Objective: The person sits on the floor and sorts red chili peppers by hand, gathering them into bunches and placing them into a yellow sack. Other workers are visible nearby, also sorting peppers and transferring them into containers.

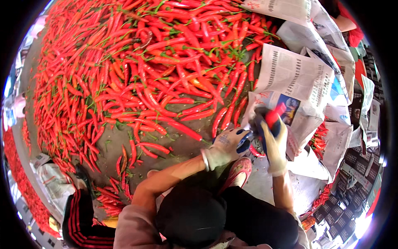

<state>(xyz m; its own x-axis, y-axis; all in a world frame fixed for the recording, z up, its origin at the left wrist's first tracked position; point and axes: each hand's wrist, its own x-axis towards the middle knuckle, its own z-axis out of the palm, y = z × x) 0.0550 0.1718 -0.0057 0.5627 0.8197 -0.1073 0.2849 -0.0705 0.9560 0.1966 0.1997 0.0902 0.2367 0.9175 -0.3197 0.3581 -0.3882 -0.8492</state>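
My left hand (pixel 229 146), in a white glove with a dark blue palm, has its fingers curled inward; what they hold, if anything, is hidden. Close beside it, my right hand (pixel 274 141) wears the same kind of glove and closes around a red object (pixel 275 115), smeared by motion, whose kind I cannot make out. A red chili pepper (pixel 256 152) shows below and between the hands. Beyond them spreads a wide heap of red chili peppers (pixel 166 70) with green stems, thinning out toward me.
Newspaper sheets (pixel 296 79) form a covering at my right, with peppers (pixel 318 139) showing in a gap. Dark perforated crates (pixel 352 195) stand farther right. Another person's striped leg (pixel 76 216) is at lower left, beside crumpled newspaper (pixel 52 180). My pink shoe (pixel 240 171) is below my hands.
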